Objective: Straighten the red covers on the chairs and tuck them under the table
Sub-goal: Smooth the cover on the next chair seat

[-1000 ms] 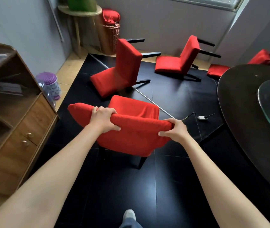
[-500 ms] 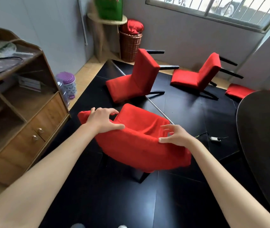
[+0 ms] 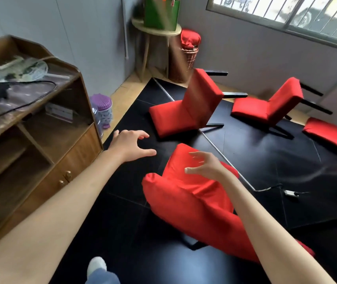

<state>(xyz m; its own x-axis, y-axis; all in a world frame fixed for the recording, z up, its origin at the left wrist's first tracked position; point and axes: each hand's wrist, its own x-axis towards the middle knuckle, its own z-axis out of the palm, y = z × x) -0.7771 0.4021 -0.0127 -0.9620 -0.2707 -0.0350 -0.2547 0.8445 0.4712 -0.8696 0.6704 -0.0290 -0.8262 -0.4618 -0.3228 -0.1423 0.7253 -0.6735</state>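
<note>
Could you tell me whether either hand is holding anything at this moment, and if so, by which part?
Nothing is held. The left hand hovers open over the dark floor, and the right hand hovers open above the nearest red chair, fingers spread.

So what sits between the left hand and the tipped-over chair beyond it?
Nothing: in the head view only bare black floor separates the left hand from the seat of the tipped-over chair.
</note>
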